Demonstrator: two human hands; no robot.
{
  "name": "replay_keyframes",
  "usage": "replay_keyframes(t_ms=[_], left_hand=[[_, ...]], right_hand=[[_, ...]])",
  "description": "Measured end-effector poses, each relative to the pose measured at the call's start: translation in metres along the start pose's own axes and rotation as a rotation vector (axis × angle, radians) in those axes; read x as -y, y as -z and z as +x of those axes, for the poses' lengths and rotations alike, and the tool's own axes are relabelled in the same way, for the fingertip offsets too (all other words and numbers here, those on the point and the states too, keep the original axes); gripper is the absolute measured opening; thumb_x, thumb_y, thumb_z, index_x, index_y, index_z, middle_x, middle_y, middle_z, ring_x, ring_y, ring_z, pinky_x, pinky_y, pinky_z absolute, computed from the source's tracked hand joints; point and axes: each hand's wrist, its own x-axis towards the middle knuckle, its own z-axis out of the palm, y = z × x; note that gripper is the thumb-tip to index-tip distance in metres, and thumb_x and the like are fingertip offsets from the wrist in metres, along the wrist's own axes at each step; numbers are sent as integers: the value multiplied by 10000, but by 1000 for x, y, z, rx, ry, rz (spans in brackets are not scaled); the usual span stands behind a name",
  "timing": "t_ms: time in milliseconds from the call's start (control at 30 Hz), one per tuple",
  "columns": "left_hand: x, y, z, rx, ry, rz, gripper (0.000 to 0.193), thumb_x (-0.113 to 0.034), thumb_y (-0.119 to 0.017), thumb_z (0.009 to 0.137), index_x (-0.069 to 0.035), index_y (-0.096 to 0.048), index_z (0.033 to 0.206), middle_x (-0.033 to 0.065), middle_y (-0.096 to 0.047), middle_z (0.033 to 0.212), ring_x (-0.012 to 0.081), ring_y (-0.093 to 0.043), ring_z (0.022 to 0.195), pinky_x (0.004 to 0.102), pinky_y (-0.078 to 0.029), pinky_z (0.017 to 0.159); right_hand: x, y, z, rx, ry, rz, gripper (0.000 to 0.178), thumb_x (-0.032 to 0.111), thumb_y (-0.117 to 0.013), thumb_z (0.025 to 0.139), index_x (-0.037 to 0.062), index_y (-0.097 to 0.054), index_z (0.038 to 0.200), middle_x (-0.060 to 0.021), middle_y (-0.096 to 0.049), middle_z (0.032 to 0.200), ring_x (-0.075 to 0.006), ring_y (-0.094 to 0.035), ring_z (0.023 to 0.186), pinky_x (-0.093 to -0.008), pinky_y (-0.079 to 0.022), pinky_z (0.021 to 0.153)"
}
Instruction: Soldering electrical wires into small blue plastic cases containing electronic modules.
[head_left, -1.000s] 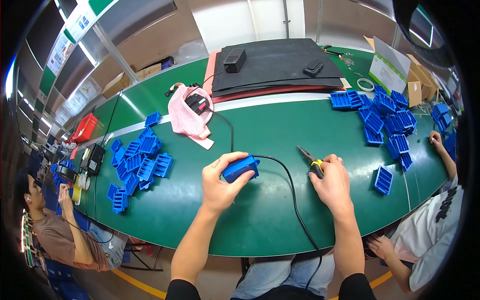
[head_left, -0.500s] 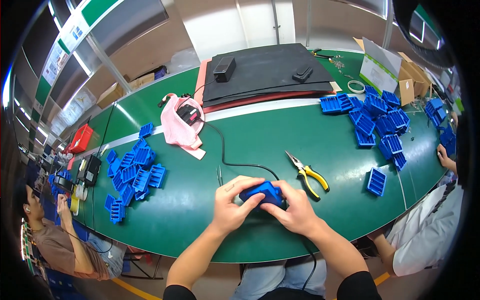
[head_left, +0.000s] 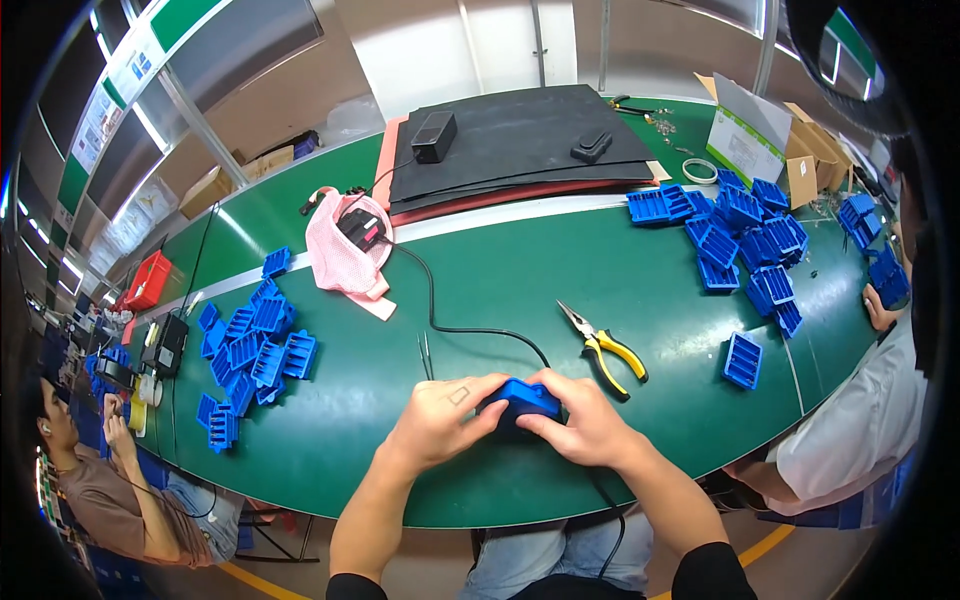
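Note:
Between both hands, above the near part of the green table, is a small blue plastic box (head_left: 526, 399). My left hand (head_left: 440, 420) grips its left end with thumb and fingers. My right hand (head_left: 580, 418) holds the right side, thumb on the near face. The face turned away from me is hidden. Right of my hands lie long-nose pliers (head_left: 608, 352) with yellow and black handles, jaws pointing away. A pair of metal tweezers (head_left: 426, 356) rests beyond my left hand. A black cable (head_left: 465, 329) runs across the table toward my hands.
Blue slotted boxes are heaped at left (head_left: 262, 345) and right (head_left: 745, 225); a single blue box (head_left: 742, 361) lies apart. A pink cloth (head_left: 335, 250) and black foam sheets (head_left: 520, 150) lie at the back. People sit at both sides.
The blue box has been tilted in my hands, and my fingers have shifted on it. The whole view has moved slightly, so the table's things appear a little further left.

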Motion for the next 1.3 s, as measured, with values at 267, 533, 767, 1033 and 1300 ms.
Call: replay_keyframes(t_ms=[267, 533, 767, 1033, 1300], left_hand=[[5, 6, 2, 148, 244, -409, 224, -63, -750, 785, 22, -686, 982, 137, -714, 833, 217, -712, 727, 296, -556, 673], [5, -1, 5, 43, 122, -256, 359, -111, -723, 820, 12, -621, 1142, 166, -688, 975, 277, -692, 812, 340, -554, 730], [9, -6, -3, 86, 78, -95, 283, -125, -675, 836, -8, -616, 1087, 196, -674, 858, 352, -659, 723, 399, -531, 644], [9, -10, -3, 117, 132, -130, 229, -109, -674, 836, -2, -619, 1031, 188, -669, 793, 321, -663, 674, 371, -528, 625], [10, 4, 3, 234, 260, -517, 177, -58, -662, 830, 26, -634, 984, 101, -679, 750, 197, -673, 656, 303, -530, 639]], right_hand=[[-7, 9, 0, 149, -16, 102, 248, 63, -705, 820, 3, -569, 1019, -170, -633, 785, -267, -624, 675, -336, -467, 619], [-13, 7, 2, -108, -301, 389, 235, 93, -732, 823, 27, -561, 971, -12, -604, 850, -57, -558, 773, -220, -465, 684], [-15, 7, -1, -110, -267, 312, 239, 91, -718, 828, 14, -561, 991, -8, -593, 851, -57, -549, 764, -214, -463, 690], [-18, 10, -1, -53, -239, 265, 253, 105, -726, 829, 7, -569, 1001, -7, -577, 799, -66, -526, 730, -234, -453, 656], [-15, 18, -4, 58, -220, 341, 265, 87, -737, 834, 22, -568, 1028, 0, -584, 867, -67, -555, 800, -235, -455, 706]])
